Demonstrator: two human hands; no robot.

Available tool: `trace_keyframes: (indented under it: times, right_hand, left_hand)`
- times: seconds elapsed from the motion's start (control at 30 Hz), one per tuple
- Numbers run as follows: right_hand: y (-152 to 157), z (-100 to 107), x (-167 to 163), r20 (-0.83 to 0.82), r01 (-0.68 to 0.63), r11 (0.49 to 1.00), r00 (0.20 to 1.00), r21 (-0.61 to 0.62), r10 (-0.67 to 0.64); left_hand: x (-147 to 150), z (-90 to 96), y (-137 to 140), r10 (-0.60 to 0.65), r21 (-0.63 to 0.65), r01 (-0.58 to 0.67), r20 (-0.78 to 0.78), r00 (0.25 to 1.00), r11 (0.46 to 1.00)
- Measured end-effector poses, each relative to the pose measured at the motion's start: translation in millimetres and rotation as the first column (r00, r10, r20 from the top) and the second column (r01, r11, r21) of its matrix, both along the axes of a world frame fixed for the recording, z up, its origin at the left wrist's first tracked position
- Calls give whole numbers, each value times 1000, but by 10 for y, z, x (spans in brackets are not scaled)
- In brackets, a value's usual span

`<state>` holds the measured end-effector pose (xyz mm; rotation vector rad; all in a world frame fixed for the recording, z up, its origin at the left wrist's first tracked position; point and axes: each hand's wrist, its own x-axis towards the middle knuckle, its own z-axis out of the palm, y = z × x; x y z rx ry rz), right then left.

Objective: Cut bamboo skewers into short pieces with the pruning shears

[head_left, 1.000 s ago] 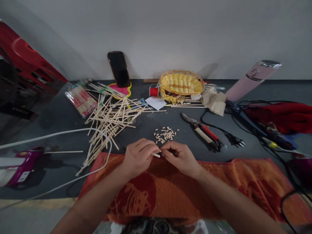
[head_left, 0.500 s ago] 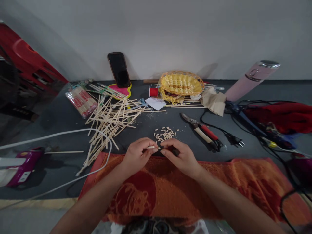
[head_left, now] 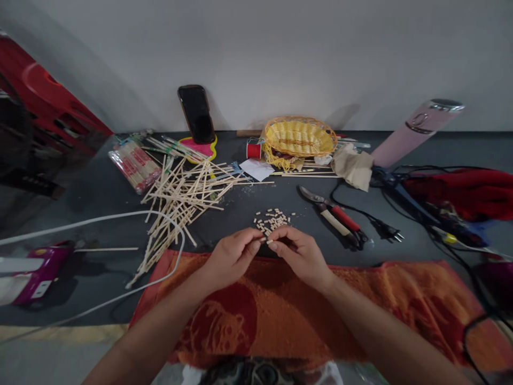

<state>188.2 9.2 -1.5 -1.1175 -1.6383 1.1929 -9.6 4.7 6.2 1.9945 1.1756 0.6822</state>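
My left hand (head_left: 237, 254) is closed in a pinch, thumb against forefinger, with a short piece of wooden stick (head_left: 262, 240) just showing at the fingertips. Facing it, my right hand (head_left: 300, 254) pinches another small pale stick piece (head_left: 270, 241) between thumb and forefinger. The fingertips of both hands nearly meet above the near edge of an orange towel (head_left: 296, 315). Directly beyond them lies a loose pile of short cut stick pieces (head_left: 274, 218) on the dark table.
Long thin wooden sticks (head_left: 180, 198) lie heaped at left, near a packaged bundle (head_left: 134, 166). Red-handled pruning shears (head_left: 334, 215) rest at right. Behind are a yellow basket (head_left: 300, 136), red thread spool (head_left: 254, 151), phone (head_left: 196, 114) and pink flask (head_left: 412, 133). A white cable (head_left: 120, 216) loops at left.
The stick piece that lay across my left fingertips is now mostly hidden, only its end showing. My right fingertips now show a small piece. Both hands stay close together.
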Motion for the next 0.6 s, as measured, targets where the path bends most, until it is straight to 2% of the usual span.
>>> trace_keyframes:
  times: [0.27,0.6]
  right_hand:
    - [-8,-43,-9,64,-11,998,998,68,7]
    - [-10,-57,-14,95,-32,994,995,104,22]
  left_hand:
    - [5,-1,-3,27,-46,-26,19,999,999]
    - [17,-43,-21,5,-28,-6,-47,999,1000]
